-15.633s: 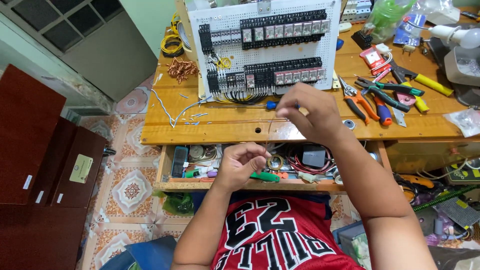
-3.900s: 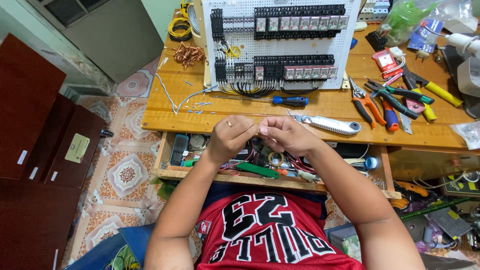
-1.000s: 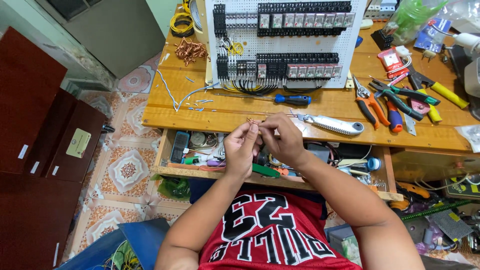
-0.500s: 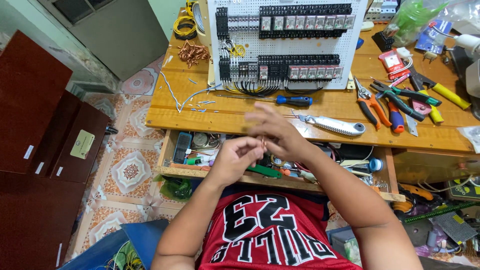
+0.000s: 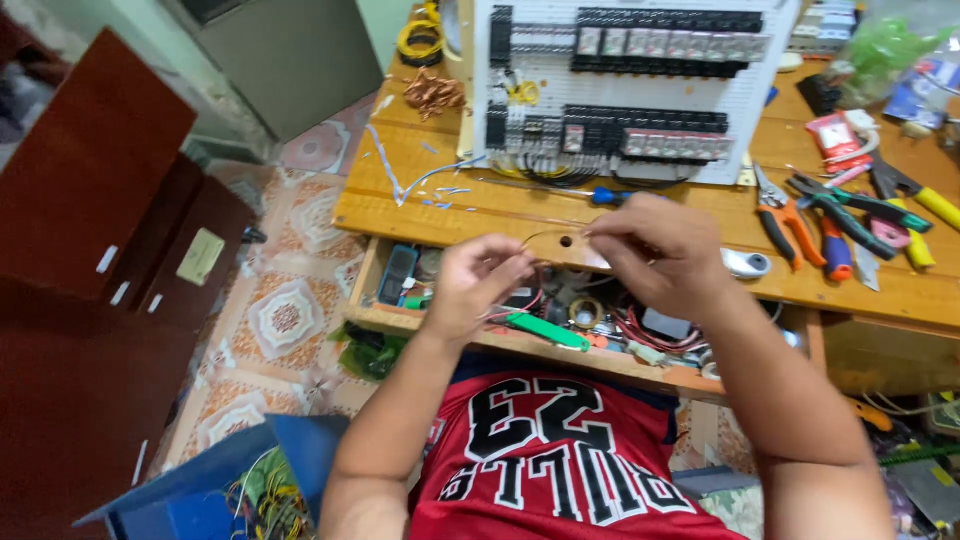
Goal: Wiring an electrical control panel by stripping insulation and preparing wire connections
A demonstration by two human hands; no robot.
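Note:
My left hand (image 5: 478, 285) and my right hand (image 5: 655, 252) are raised over the front edge of the wooden workbench (image 5: 470, 205), each pinching one end of a thin bent wire (image 5: 555, 233) that arcs between them. Behind the hands stands a white panel (image 5: 620, 85) fitted with rows of black relays and terminal blocks. A blue-handled screwdriver (image 5: 605, 196) lies on the bench just beyond my right hand. Under my hands an open drawer (image 5: 400, 318) holds mixed parts and a green-handled tool (image 5: 545, 332).
Pliers and cutters (image 5: 800, 215) lie in a heap at the bench's right. A white utility knife (image 5: 745, 263) rests near my right wrist. Copper wire scraps (image 5: 432, 92) and a yellow wire coil (image 5: 418, 40) sit at the back left. A dark red cabinet (image 5: 90, 230) stands on the left.
Both hands have lifted and spread slightly apart, stretching the thin wire between them. The camera has swung left and nearer the bench.

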